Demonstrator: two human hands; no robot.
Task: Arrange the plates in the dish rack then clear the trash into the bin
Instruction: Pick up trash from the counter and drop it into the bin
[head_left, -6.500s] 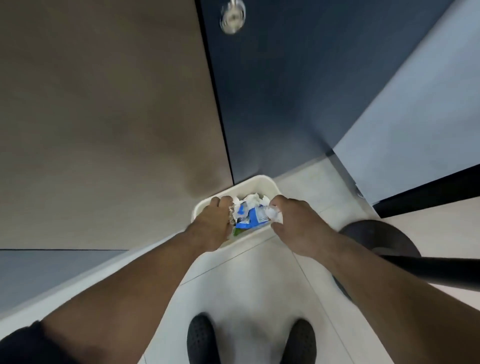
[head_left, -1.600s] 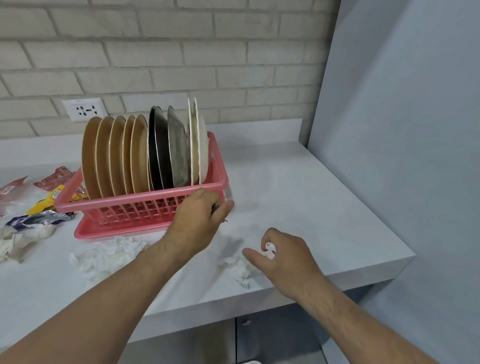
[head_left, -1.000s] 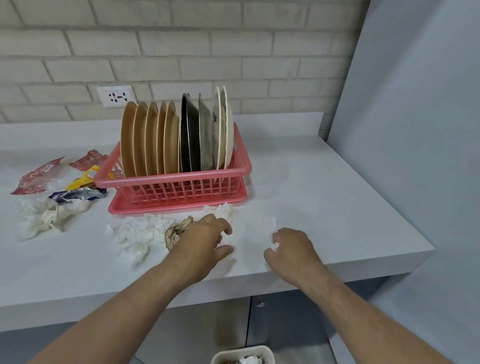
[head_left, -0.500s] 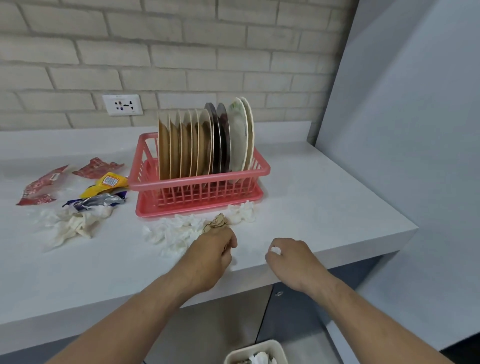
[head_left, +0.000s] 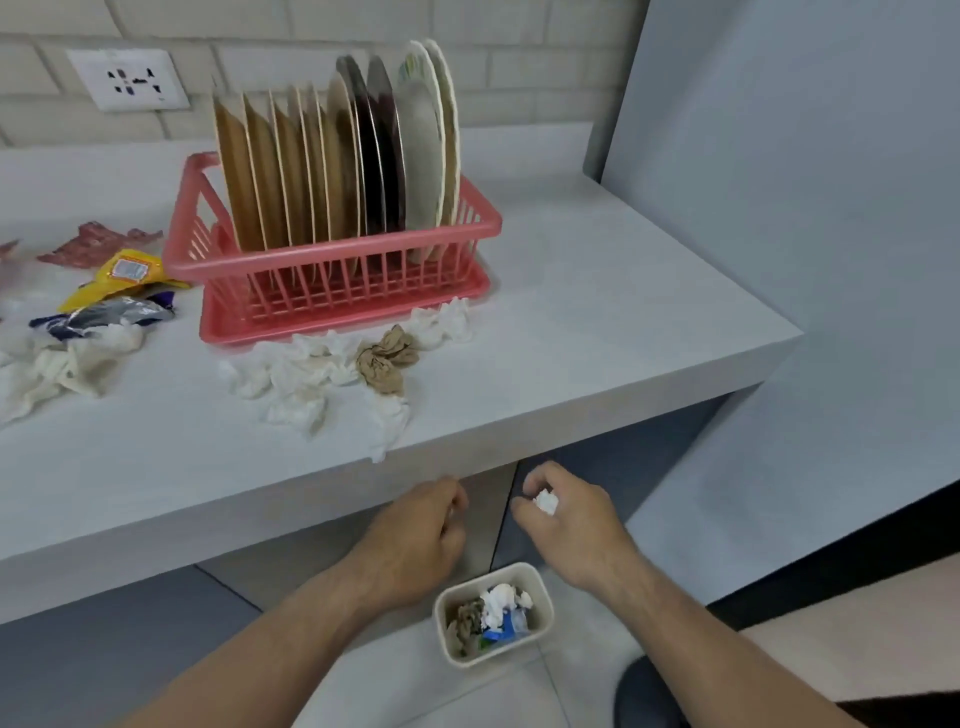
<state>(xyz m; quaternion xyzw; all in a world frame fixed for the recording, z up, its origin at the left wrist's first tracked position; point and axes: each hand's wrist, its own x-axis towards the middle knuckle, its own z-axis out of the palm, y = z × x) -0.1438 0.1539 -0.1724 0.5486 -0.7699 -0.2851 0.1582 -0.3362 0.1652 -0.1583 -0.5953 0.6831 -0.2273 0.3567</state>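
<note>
Single head-worn wide-angle view. The camera stood just off the front edge of the counter and faced forward and steeply down. The dish rack and brick wall filled the upper field; the left hand, right hand and floor bin lay nearest the lens, below.

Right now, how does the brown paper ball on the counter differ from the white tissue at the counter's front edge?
The brown paper ball is tan; the white tissue is white. The ball is a compact wad; the tissue is a longer strip. The ball lies further in, near the dish rack; the tissue's tip hangs over the counter edge. Both are crumpled, outside the bin.
</note>
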